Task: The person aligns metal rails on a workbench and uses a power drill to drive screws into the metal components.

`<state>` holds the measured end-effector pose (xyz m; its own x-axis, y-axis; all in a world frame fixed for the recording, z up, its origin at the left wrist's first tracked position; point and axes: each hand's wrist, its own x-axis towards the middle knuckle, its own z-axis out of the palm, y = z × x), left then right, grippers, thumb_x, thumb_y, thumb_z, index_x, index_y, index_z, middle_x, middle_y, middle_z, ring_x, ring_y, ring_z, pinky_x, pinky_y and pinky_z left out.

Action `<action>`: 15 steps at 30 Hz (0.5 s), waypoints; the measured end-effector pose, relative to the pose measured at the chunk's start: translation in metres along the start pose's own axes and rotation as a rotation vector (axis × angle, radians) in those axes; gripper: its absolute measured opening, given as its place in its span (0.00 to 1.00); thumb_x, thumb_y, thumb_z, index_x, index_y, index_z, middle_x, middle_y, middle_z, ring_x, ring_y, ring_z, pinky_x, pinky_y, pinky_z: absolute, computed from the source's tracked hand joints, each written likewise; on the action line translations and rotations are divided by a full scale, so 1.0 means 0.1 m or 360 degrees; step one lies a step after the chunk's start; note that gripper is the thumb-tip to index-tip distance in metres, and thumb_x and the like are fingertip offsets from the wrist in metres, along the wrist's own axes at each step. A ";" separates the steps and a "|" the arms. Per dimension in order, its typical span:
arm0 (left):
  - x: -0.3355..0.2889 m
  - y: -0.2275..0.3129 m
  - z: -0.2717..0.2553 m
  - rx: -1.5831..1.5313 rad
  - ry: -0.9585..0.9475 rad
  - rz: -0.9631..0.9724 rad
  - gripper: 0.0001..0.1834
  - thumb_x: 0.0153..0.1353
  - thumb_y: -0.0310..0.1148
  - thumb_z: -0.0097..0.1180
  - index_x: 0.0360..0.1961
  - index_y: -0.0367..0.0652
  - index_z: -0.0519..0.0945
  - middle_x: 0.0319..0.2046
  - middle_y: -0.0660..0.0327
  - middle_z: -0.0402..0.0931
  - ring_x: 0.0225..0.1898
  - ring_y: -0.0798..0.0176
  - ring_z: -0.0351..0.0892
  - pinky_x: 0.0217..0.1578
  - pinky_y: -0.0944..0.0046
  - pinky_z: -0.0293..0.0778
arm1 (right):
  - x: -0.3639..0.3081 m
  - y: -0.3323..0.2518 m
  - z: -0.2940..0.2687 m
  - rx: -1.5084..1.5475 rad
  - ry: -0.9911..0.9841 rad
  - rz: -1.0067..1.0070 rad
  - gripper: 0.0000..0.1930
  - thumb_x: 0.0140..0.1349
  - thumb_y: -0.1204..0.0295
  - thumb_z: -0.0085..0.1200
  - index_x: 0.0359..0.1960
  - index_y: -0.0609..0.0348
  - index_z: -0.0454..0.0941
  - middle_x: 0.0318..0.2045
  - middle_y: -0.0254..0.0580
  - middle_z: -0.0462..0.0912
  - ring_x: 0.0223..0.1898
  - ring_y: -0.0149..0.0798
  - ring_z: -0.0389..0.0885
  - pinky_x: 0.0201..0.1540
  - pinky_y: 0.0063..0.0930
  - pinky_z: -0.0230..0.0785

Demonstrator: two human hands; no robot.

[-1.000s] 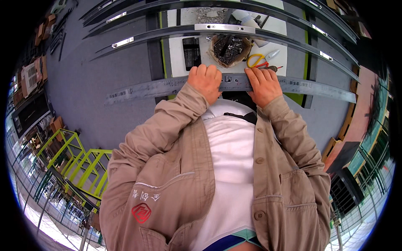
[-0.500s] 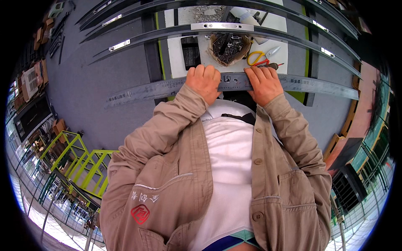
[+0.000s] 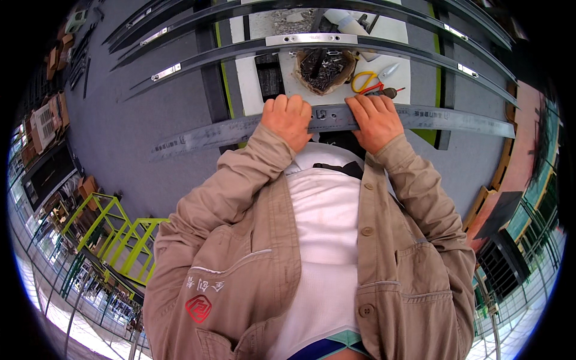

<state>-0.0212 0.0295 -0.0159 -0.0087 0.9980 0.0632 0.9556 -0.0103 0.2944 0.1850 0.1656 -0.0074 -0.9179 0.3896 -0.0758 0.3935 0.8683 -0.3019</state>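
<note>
Both hands grip 1 long grey metal rail [image 3: 240, 129] lying across the near edge of the white bench [image 3: 249, 84]: left hand [image 3: 288, 117] and right hand [image 3: 373, 118] clenched over its middle. Behind them sit a bag of dark screws [image 3: 324, 69] and yellow-handled snips [image 3: 367, 81]. Nothing appears fastened to this rail yet; 2 fitted rails [image 3: 312, 40] lie beyond.

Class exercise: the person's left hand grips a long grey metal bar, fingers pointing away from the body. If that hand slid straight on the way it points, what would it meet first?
Probably the brown bowl of dark screws on the white bench, just beyond the left hand and the bar. Depth is unclear.
</note>
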 end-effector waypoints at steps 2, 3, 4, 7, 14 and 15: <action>0.01 0.00 -0.02 0.0010 -0.0008 -0.0001 0.25 0.37 0.44 0.74 0.32 0.44 0.76 0.32 0.59 0.66 0.35 0.56 0.69 0.35 0.56 0.64 | 0.01 0.00 -0.01 0.0015 -0.0008 0.0001 0.35 0.43 0.71 0.69 0.58 0.55 0.72 0.53 0.42 0.78 0.54 0.45 0.75 0.60 0.41 0.64; 0.01 0.00 -0.03 0.0015 -0.0011 -0.0002 0.25 0.37 0.44 0.74 0.32 0.44 0.75 0.32 0.59 0.66 0.35 0.56 0.69 0.35 0.56 0.64 | 0.02 0.00 -0.02 0.0022 -0.0012 0.0001 0.35 0.43 0.71 0.69 0.58 0.55 0.72 0.53 0.42 0.78 0.54 0.45 0.75 0.60 0.41 0.64; 0.02 -0.01 -0.05 -0.0003 -0.0030 0.0000 0.25 0.37 0.43 0.74 0.32 0.44 0.75 0.32 0.59 0.66 0.36 0.55 0.69 0.36 0.56 0.65 | 0.03 0.01 -0.03 0.0032 -0.0023 0.0004 0.35 0.43 0.71 0.69 0.58 0.55 0.72 0.52 0.42 0.78 0.53 0.45 0.75 0.60 0.41 0.64; 0.06 -0.03 -0.09 -0.0050 -0.0087 0.0002 0.25 0.36 0.42 0.75 0.32 0.44 0.75 0.33 0.59 0.66 0.36 0.55 0.69 0.36 0.56 0.65 | 0.05 0.02 -0.06 0.0057 -0.0073 0.0016 0.35 0.44 0.70 0.69 0.58 0.55 0.72 0.52 0.42 0.78 0.53 0.45 0.75 0.60 0.40 0.64; 0.04 -0.02 -0.08 -0.0007 -0.0092 0.0013 0.25 0.37 0.43 0.74 0.32 0.44 0.75 0.32 0.58 0.66 0.36 0.55 0.69 0.35 0.56 0.65 | 0.03 0.03 -0.04 0.0083 -0.0100 0.0030 0.38 0.41 0.70 0.71 0.59 0.54 0.71 0.55 0.43 0.77 0.55 0.47 0.75 0.61 0.42 0.64; 0.03 -0.01 -0.08 0.0008 -0.0072 0.0016 0.24 0.38 0.43 0.74 0.32 0.44 0.75 0.32 0.58 0.66 0.35 0.55 0.69 0.35 0.56 0.65 | 0.02 0.03 -0.02 0.0075 -0.0080 0.0018 0.38 0.41 0.70 0.71 0.59 0.54 0.70 0.55 0.43 0.77 0.55 0.47 0.75 0.61 0.42 0.64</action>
<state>-0.0247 0.0324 -0.0089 0.0138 0.9996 0.0231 0.9570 -0.0199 0.2894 0.1841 0.1699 -0.0065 -0.9154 0.3822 -0.1264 0.4018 0.8482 -0.3452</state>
